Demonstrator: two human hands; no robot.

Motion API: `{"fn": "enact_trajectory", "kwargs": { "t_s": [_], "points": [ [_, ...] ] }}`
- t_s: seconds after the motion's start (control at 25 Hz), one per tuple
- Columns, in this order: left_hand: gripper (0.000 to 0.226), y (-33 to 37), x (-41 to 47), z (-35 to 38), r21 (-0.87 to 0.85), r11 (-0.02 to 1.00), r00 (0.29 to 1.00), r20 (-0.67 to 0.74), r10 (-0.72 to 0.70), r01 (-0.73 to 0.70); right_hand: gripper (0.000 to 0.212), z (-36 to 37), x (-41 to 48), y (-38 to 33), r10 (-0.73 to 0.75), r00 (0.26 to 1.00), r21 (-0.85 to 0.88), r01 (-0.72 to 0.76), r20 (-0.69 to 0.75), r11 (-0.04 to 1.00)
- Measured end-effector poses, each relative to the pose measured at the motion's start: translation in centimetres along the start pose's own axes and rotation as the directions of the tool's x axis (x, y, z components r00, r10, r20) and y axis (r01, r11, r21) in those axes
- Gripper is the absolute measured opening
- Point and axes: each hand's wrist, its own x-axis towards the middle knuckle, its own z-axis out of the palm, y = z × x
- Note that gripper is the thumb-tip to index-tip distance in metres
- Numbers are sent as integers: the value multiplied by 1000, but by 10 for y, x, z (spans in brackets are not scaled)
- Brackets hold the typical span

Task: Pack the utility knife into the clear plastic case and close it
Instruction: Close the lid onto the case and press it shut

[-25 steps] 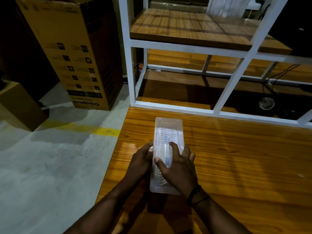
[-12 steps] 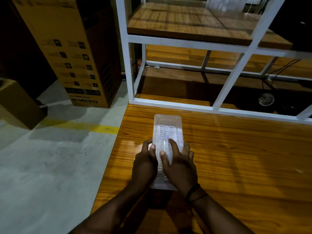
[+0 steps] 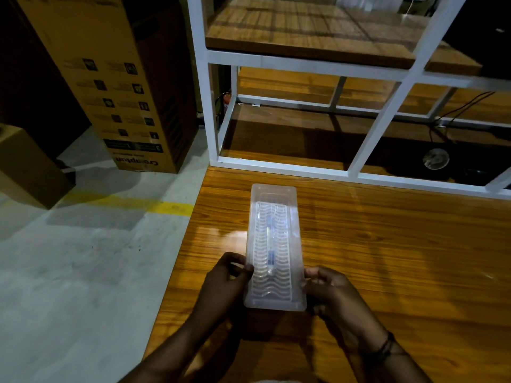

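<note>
The clear plastic case (image 3: pixel 274 217) lies lengthwise on the wooden table (image 3: pixel 387 258), near its left edge, with its ribbed lid down. Through the lid I make out the utility knife (image 3: pixel 270 244) as a pale narrow shape along the middle. My left hand (image 3: pixel 225 283) grips the case's left rim near the near end, thumb on top. My right hand (image 3: pixel 329 291) pinches the right rim opposite it. Both hands hold the case from the sides; its top is uncovered.
A white metal shelf frame (image 3: pixel 282 164) with wooden boards stands at the table's far edge. A tall cardboard box (image 3: pixel 116 78) and a smaller box (image 3: pixel 25 167) stand on the concrete floor to the left. Cables (image 3: pixel 456 111) and a round object lie behind the frame.
Both hands slid off the top of the lid to the case's side rims near its near end. The right hand moved from the lid's middle to the right edge.
</note>
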Motion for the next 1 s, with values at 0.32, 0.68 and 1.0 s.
{"fn": "enact_trajectory", "kwargs": {
  "t_s": [0.32,0.68,1.0],
  "points": [
    [50,-9,-12,-30,-230,964,951,303,-60,134,63,-12,-7,1,24,982,-9,-23,189,1000],
    [29,2,-8,-29,-181,965,943,308,-126,188,49,-16,0,-5,44,978,-134,-17,203,991],
    [14,20,35,-6,-160,977,988,77,-130,141,13,4,36,-26,-37,993,-88,27,-112,996]
  ]
}}
